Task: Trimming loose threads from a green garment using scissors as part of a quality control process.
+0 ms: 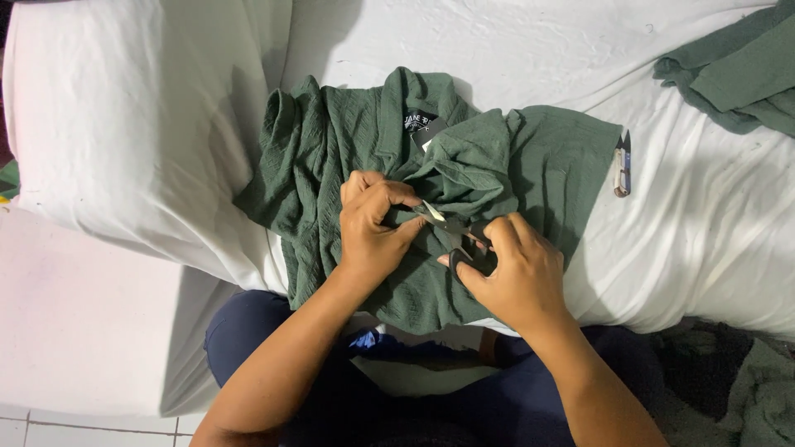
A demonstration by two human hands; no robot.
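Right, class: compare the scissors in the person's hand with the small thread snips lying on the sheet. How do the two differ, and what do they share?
The scissors are held in the right hand, blades at the green garment that the left hand pinches; the thread snips lie untouched on the white sheet. The scissors have dark looped handles; the snips have no finger loops. The scissors look larger. Both are metal-bladed cutting tools.

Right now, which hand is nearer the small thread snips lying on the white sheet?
Right. The right hand, holding scissors, sits left of and below the thread snips; the left hand pinches the green garment farther left.
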